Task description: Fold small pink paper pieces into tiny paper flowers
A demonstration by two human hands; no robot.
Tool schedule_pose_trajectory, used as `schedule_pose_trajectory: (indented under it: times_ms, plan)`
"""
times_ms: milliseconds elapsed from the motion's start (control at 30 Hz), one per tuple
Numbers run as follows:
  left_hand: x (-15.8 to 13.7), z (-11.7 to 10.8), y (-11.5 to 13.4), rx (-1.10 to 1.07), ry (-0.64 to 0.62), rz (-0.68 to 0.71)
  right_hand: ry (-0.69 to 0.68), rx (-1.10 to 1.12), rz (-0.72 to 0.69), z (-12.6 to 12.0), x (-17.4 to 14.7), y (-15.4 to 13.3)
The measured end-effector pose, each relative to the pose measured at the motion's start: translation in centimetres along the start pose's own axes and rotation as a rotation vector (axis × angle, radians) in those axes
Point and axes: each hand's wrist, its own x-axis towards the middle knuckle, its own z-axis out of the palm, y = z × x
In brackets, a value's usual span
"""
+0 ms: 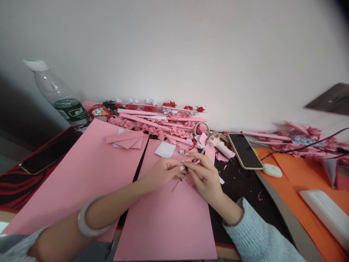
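Note:
My left hand (166, 173) and my right hand (204, 176) meet over a pink paper sheet (169, 222). Between their fingertips is a small piece of white paper (182, 167), pinched from both sides; its exact shape is mostly hidden by the fingers. Just beyond my left hand lies a white paper square (165, 149). A thin pink strip (176, 186) rests on the sheet below the fingers. Past my right hand sits a pale pink glue gun (220, 145), its nozzle pointing toward the paper scraps.
Pink paper stems with paper roses (152, 127) line the wall. Folded pink papers (128, 139) lie on another pink sheet (89, 174). A water bottle (61, 94) stands at left. A phone (245, 151), mouse (272, 170) and orange paper (289, 171) are at right.

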Motion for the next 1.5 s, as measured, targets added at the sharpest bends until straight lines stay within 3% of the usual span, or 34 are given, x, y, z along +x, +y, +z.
schedule_pose_trajectory:
  times_ms: [700, 1067, 1500]
  plan:
    - [-0.1, -0.42, -0.14, -0.125, -0.029, 0.026, -0.112, -0.003, -0.084, -0.41, 0.06, -0.04]
    - [-0.03, -0.56, -0.25, -0.211, -0.004, -0.028, -0.116, 0.038, -0.033, -0.4, 0.19, -0.24]
    - [0.06, -0.54, -0.26, -0.101, -0.037, 0.039, -0.106, 0.096, -0.03, -0.33, 0.39, -0.21]
